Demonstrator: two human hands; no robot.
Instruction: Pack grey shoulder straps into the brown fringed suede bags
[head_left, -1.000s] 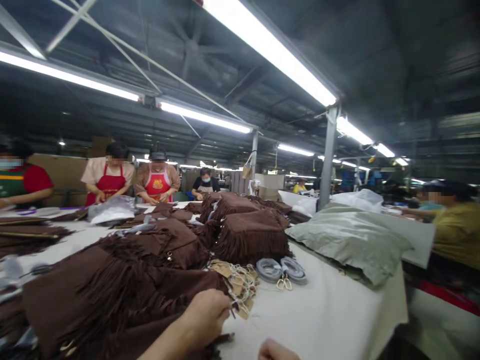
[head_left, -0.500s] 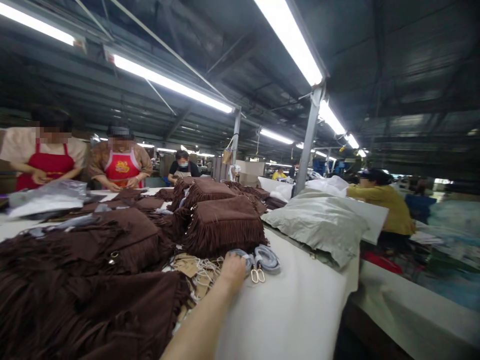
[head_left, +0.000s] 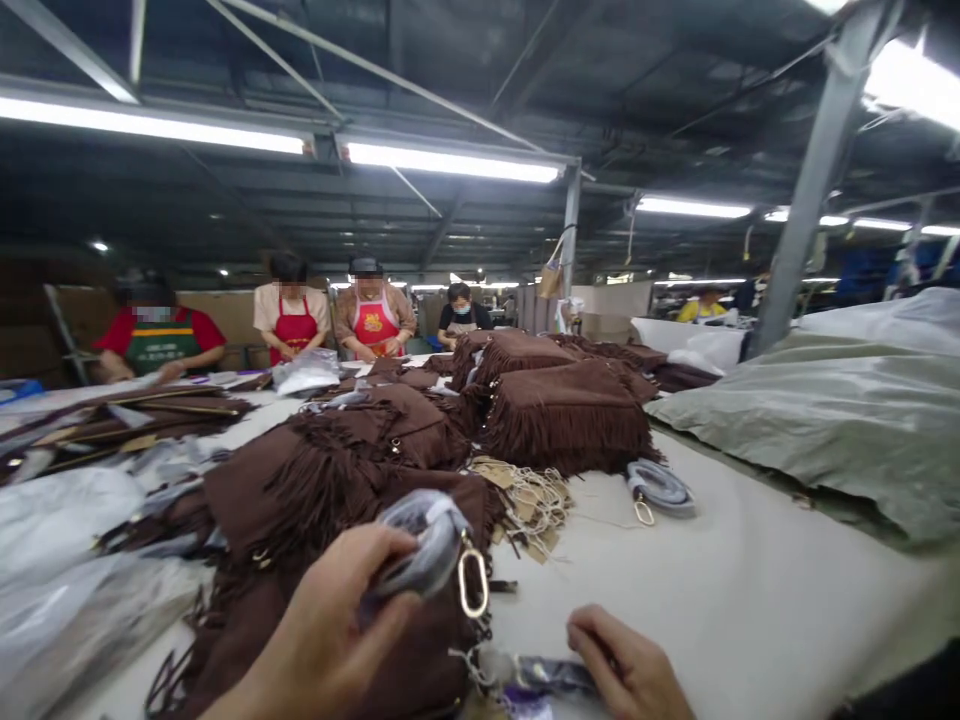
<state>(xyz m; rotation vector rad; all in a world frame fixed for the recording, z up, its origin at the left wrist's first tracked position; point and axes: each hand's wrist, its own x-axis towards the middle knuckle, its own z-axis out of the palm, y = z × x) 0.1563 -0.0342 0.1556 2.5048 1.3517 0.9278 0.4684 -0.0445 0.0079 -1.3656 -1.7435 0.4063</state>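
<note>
My left hand (head_left: pixel 337 610) holds a coiled strap (head_left: pixel 431 545) in grey wrapping, with a gold oval clasp (head_left: pixel 473 575) hanging from it. Beneath lies a dark brown fringed bag (head_left: pixel 300 500). At the lower right, my right hand (head_left: pixel 626 660) has its fingers curled beside a small dark item in clear wrapping (head_left: pixel 551 673); whether they grip it is hidden. Another wrapped strap coil (head_left: pixel 664 487) rests on the white table (head_left: pixel 720 590). Tan tags with white strings (head_left: pixel 529 500) lie between the bags.
Stacked brown fringed bags (head_left: pixel 570 410) stand mid-table. A grey-green sheet (head_left: pixel 825 420) covers a pile at right. Clear plastic bags (head_left: pixel 75 590) lie at left. Several people in aprons work across the table, one in a green apron (head_left: pixel 161 345).
The view has swung left. One of the two strap coils has left the table and is now in my left hand over the bag. My right hand has come into view.
</note>
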